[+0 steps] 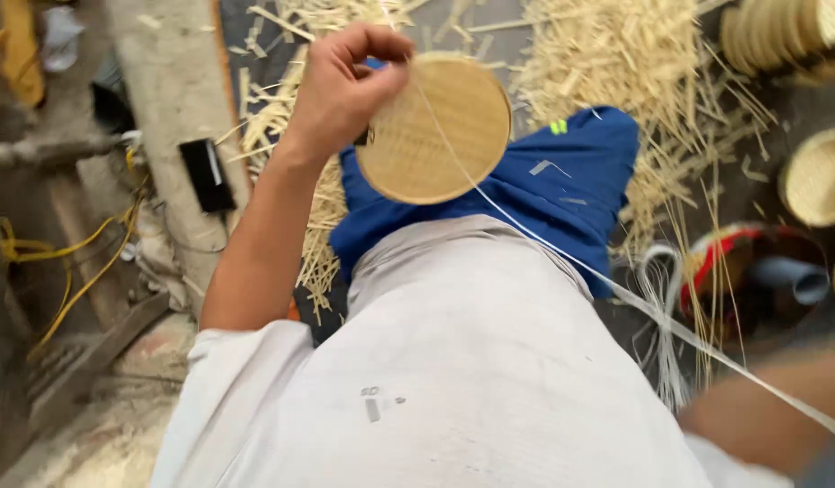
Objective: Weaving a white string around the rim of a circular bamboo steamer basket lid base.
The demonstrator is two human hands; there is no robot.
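My left hand [345,81] grips the left rim of a round woven bamboo disc [445,136] and holds it up over my knee, fingers curled over its top edge. A thin white strip [562,253] runs taut from the top of the disc down to the lower right edge of the frame. There it crosses my blurred right forearm [761,416]; the right hand itself lies beyond the frame. I am seated, in blue shorts [571,181] and a pale shirt [454,361].
Loose bamboo slivers [607,54] cover the ground ahead. Stacked woven baskets [779,32] and a single one [820,176] stand at the right, above a red-rimmed container [752,271] and a bundle of white strips [666,307]. At the left are a black device [205,172] and yellow cable [74,262].
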